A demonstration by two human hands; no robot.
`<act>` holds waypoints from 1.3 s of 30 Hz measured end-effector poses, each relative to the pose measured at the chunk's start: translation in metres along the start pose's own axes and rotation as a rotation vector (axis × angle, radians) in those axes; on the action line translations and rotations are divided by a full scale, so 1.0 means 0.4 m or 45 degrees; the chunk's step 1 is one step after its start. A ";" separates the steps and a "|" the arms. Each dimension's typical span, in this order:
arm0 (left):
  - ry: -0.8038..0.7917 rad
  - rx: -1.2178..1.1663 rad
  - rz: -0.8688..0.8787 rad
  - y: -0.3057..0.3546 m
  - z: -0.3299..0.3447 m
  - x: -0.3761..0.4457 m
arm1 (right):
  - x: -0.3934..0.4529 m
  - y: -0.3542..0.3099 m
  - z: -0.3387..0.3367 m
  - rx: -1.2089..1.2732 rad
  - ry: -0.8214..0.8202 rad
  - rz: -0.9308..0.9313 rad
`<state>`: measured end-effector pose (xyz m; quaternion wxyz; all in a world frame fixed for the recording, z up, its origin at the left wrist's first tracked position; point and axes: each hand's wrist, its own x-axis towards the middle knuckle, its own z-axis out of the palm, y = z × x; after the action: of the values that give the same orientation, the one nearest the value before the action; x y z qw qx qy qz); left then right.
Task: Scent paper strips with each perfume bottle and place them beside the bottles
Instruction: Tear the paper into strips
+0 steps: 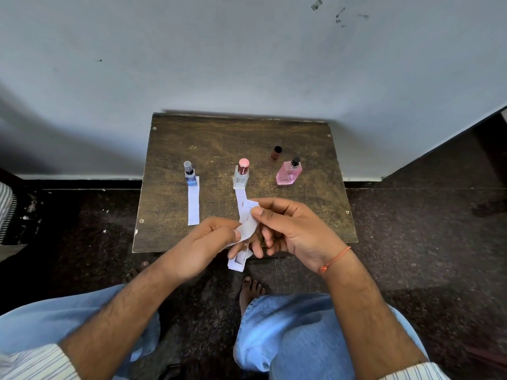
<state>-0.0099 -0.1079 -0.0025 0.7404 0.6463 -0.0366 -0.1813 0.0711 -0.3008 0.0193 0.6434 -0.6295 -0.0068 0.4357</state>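
While you sit facing the small brown counter (pixel 214 133) at the centre of the frame, three perfume bottles stand on it in a loose row. At the left of the row is the blue bottle (pixel 190 175) with a clear cap, in the middle the clear bottle (pixel 241 175) with a pink cap, and at the right the pink bottle (pixel 289 173) with its black sprayer bare. One loose dark cap (pixel 276 152) stands on its own just above the pink bottle.

Two paper strips already lie on the counter. One flat strip (pixel 193 202) runs down the frame from the base of the blue bottle, touching it. A second strip (pixel 241 200) runs down from the clear bottle and passes under your fingers.

Your left hand (pixel 205 242) and right hand (pixel 290 229) meet over the counter's lower edge. Both are closed around a small bunch of strips (pixel 248 229): your right thumb and forefinger pinch the upper end, your left fingertips pinch the curled middle, and the lower ends hang below your hands, past the counter's edge. How many strips are in that bunch cannot be told, as they overlap.

No strip lies by the pink bottle yet. One orange thread (pixel 334 260) circles your right wrist.
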 end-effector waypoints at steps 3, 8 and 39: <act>0.056 0.081 0.021 -0.010 -0.008 0.003 | -0.006 -0.007 0.001 0.051 -0.033 -0.008; -0.050 0.178 0.074 -0.013 -0.011 -0.005 | -0.009 -0.005 0.003 0.018 -0.063 0.011; 0.314 0.294 -0.269 -0.027 -0.019 0.002 | -0.087 -0.003 -0.285 -0.279 0.894 -0.107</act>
<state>-0.0093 -0.1020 -0.0143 0.6370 0.7446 0.1019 -0.1718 0.1138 -0.4122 0.0156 0.5527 -0.8049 0.1420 0.1629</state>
